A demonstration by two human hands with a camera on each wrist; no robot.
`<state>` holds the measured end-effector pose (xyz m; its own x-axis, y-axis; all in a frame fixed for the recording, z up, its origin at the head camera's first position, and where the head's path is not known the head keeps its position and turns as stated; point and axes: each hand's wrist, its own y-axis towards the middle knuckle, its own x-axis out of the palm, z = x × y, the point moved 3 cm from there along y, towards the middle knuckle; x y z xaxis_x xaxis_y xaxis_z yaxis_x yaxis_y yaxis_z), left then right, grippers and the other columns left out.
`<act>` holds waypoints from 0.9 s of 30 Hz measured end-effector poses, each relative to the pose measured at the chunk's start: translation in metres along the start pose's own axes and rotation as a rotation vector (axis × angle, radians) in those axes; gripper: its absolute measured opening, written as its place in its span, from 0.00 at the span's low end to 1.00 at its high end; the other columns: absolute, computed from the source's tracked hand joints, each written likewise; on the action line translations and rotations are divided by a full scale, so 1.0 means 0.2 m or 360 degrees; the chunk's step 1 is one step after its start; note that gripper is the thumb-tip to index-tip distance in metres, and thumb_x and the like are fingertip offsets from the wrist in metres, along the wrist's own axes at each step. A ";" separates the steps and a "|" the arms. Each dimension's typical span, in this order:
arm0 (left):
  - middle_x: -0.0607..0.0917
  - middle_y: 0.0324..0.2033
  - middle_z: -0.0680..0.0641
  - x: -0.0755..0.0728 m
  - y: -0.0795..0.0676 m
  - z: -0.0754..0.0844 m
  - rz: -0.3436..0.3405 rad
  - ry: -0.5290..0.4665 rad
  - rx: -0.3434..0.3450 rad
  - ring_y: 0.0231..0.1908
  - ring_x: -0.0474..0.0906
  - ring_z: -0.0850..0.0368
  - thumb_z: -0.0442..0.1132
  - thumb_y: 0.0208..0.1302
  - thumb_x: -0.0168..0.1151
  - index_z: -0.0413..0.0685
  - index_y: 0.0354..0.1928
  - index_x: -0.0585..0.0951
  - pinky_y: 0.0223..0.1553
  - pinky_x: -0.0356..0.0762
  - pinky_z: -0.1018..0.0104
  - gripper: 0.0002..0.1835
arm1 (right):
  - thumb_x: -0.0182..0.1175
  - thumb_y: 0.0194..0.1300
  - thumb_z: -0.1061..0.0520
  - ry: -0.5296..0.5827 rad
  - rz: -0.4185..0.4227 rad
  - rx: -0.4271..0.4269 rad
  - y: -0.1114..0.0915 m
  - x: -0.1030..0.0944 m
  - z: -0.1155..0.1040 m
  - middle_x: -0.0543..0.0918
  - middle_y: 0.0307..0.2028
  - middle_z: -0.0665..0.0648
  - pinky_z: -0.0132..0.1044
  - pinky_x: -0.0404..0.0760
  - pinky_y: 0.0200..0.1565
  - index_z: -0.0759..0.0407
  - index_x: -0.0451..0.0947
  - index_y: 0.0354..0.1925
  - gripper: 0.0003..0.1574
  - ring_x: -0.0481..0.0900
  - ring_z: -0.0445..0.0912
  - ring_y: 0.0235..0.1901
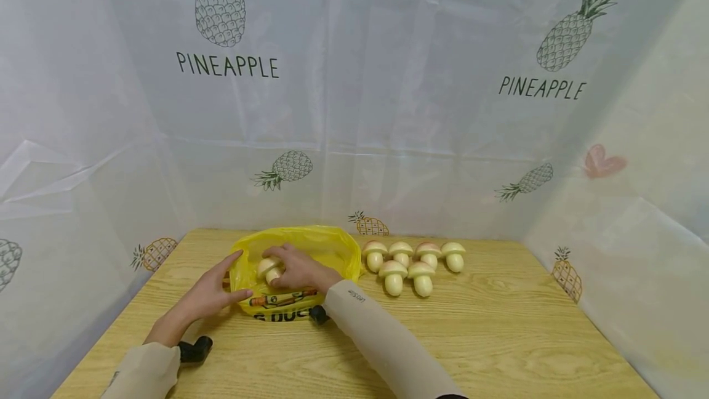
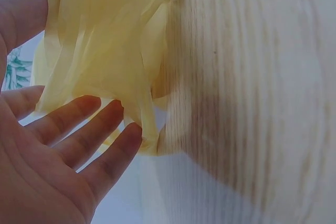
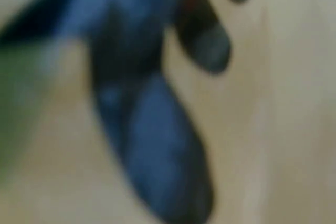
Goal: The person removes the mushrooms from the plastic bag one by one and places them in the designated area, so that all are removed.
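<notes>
A yellow plastic bag (image 1: 338, 251) lies on the table with its mouth spread wide. My right hand (image 1: 299, 268) reaches over the bag's mouth and grips a pale mushroom (image 1: 270, 268) between thumb and fingers. At the bag's left side is my left hand (image 1: 207, 294), its thumb and fingers spread. In the left wrist view, the left hand (image 2: 58, 150) touches the thin yellow plastic (image 2: 105, 40) with loosely extended fingers. The right wrist view is dark and blurred, so the grip cannot be made out there.
Several similar mushrooms (image 1: 423, 279) stand in two rows right of the bag on the wooden table (image 1: 498, 325). White sheeting (image 1: 388, 109) printed with pineapples rises behind the table and along both sides. Black wrist-worn devices (image 1: 195, 350) jut out beneath the sleeves.
</notes>
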<state>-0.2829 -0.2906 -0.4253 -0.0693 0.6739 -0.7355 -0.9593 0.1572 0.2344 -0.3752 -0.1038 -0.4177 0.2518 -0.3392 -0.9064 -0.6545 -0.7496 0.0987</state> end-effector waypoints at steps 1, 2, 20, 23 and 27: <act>0.58 0.68 0.29 0.00 0.00 0.00 0.0002 0.0005 0.0000 0.58 0.68 0.30 0.53 0.58 0.68 0.39 0.74 0.51 0.50 0.73 0.40 0.51 | 0.68 0.60 0.48 0.0019 -0.0007 -0.0001 0.00 0.00 0.00 0.68 0.59 0.50 0.29 0.75 0.38 0.37 0.65 0.65 0.37 0.72 0.38 0.41; 0.58 0.68 0.29 0.00 0.00 0.00 0.0003 0.0007 -0.0002 0.58 0.67 0.30 0.53 0.58 0.68 0.39 0.74 0.51 0.50 0.73 0.40 0.51 | 0.68 0.59 0.48 0.0040 -0.0011 0.0001 0.00 0.00 0.00 0.68 0.58 0.50 0.29 0.74 0.38 0.38 0.65 0.65 0.38 0.71 0.38 0.41; 0.57 0.68 0.29 0.00 0.01 0.01 -0.0004 0.0005 -0.0001 0.59 0.65 0.29 0.53 0.58 0.68 0.39 0.74 0.51 0.52 0.71 0.38 0.51 | 0.69 0.59 0.50 0.0237 0.0086 -0.0035 -0.04 -0.06 0.01 0.69 0.46 0.47 0.29 0.74 0.34 0.39 0.67 0.61 0.34 0.70 0.40 0.37; 0.57 0.69 0.29 0.00 0.00 0.01 -0.0006 0.0017 -0.0007 0.60 0.64 0.29 0.52 0.58 0.68 0.39 0.74 0.51 0.52 0.70 0.37 0.51 | 0.68 0.60 0.50 0.0259 0.0098 -0.0045 -0.06 -0.08 0.00 0.69 0.46 0.47 0.29 0.75 0.33 0.39 0.66 0.61 0.34 0.70 0.40 0.36; 0.57 0.68 0.29 0.01 0.00 0.00 -0.0005 0.0031 -0.0019 0.60 0.65 0.29 0.52 0.58 0.68 0.39 0.74 0.51 0.52 0.69 0.36 0.51 | 0.68 0.60 0.51 0.0289 0.0104 -0.0050 -0.08 -0.11 -0.01 0.69 0.49 0.49 0.28 0.76 0.33 0.41 0.66 0.62 0.35 0.72 0.39 0.35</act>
<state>-0.2828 -0.2893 -0.4256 -0.0712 0.6593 -0.7485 -0.9627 0.1509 0.2244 -0.3694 -0.0859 -0.3986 0.3358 -0.4830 -0.8087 -0.6518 -0.7389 0.1706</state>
